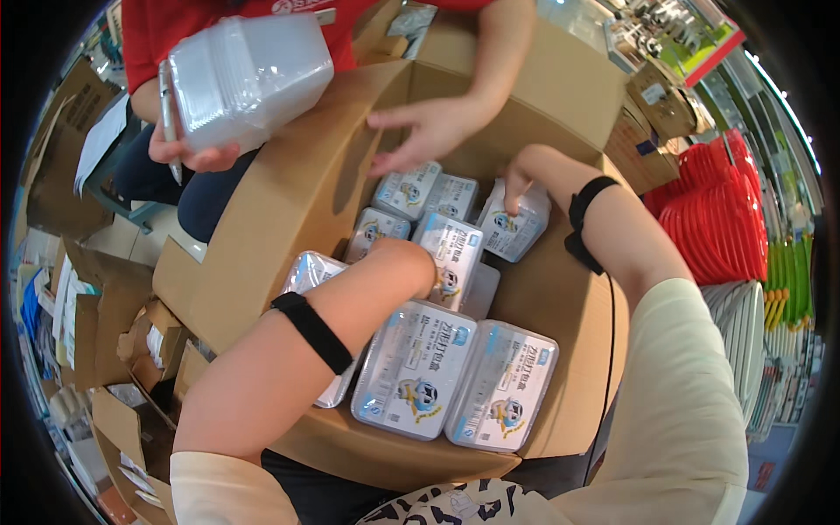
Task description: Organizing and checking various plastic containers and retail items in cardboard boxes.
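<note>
A large cardboard box [560, 402] in front of me holds several shrink-wrapped packs of clear plastic food containers with printed labels. My right hand [528, 175] reaches in at the far right and grips the upper end of one pack [514, 229], its thumb along the label side. Deep in the middle, my left hand [418, 267] is bent down against a tilted pack [453, 249]; its fingers are hidden, so their hold does not show. Two bigger packs, a left one [416, 372] and a right one [503, 385], lie at the near end.
Across the box, a person in red holds a wrapped container stack [249, 79] and a pen [166, 114]; their other hand [429, 131] hovers over the box. Opened cartons [131, 446] stand at left. Red plastic goods [713, 219] are stacked at right. A black cable [610, 350] hangs from my right wristband.
</note>
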`<act>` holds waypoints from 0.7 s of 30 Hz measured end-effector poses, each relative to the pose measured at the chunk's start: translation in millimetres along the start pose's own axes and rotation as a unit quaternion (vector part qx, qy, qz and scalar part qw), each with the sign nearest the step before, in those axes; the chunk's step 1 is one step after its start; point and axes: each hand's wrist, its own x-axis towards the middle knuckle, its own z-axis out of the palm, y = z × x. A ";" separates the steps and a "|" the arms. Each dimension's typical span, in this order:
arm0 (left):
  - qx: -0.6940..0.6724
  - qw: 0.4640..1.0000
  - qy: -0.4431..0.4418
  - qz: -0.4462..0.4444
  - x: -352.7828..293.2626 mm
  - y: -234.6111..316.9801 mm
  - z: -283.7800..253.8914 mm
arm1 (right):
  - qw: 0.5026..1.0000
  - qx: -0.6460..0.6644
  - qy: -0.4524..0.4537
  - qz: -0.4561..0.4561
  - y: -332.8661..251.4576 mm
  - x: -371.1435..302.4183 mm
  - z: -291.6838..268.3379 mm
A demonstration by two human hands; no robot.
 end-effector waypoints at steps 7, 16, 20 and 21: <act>0.001 1.000 0.015 -0.018 7.4 -2.1 5.4 | 0.955 0.186 -0.178 -0.150 24.8 -35.6 27.1; -0.022 0.990 0.133 0.040 -108.8 27.9 -20.4 | 0.975 -0.194 0.044 -0.095 -55.6 -103.9 64.5; -0.116 0.950 0.271 0.101 -205.5 40.3 11.6 | 0.984 -0.088 0.101 -0.114 -18.4 -135.3 54.0; -0.135 0.934 0.308 0.118 -221.0 36.9 23.2 | 0.976 -0.064 0.139 -0.153 -5.8 -147.5 58.9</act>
